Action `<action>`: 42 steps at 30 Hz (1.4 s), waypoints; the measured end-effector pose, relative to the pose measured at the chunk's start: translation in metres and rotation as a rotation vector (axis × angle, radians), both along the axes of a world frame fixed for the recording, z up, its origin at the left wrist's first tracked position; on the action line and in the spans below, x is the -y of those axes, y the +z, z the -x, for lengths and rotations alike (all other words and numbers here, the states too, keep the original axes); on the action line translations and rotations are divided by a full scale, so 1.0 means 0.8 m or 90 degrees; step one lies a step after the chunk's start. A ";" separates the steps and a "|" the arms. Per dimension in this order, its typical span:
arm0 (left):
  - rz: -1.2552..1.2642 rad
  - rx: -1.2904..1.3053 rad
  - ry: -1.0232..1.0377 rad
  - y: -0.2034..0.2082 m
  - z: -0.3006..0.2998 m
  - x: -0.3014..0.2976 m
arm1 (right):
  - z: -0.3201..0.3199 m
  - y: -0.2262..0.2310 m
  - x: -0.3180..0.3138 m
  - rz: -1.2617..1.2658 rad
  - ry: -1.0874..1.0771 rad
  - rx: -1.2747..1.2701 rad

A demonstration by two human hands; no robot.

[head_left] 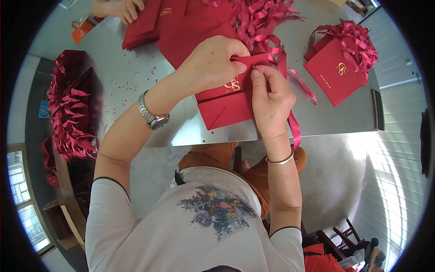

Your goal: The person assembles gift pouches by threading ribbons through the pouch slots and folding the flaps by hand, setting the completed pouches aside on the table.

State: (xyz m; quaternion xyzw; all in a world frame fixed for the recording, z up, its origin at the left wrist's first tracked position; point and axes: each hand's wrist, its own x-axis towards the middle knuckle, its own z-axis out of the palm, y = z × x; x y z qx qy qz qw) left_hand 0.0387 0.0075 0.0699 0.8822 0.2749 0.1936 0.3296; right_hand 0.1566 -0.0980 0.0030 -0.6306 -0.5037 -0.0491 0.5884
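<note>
A flat red paper gift bag point(226, 113) with a gold emblem lies at the table's near edge, its folded bottom toward me. My left hand point(213, 63), with a metal watch on the wrist, pinches the bag's upper edge between thumb and fingers. Close beside it, my right hand point(274, 97) is closed in a pinch at the same edge, on what looks like the end of a red ribbon; the fingertips partly hide it. A length of red satin ribbon point(295, 129) hangs below the right hand, past the table edge.
Loose red ribbons point(258, 22) lie in a heap beyond my hands, beside stacked red bags point(195, 31). Ribboned bags point(335, 72) lie at right, and more point(70, 104) at left. Another person's hand point(129, 10) rests on bags at far left. Small red dots litter the metal table point(131, 86).
</note>
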 end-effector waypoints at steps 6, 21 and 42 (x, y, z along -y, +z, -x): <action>0.047 -0.029 0.044 0.003 0.001 0.009 | -0.003 0.004 -0.001 0.052 0.005 0.007; -0.083 0.004 0.030 -0.003 0.004 0.017 | -0.009 0.015 -0.001 0.008 0.009 0.192; -0.079 -0.011 0.005 -0.015 0.015 0.025 | -0.005 0.045 0.006 0.293 0.139 -0.271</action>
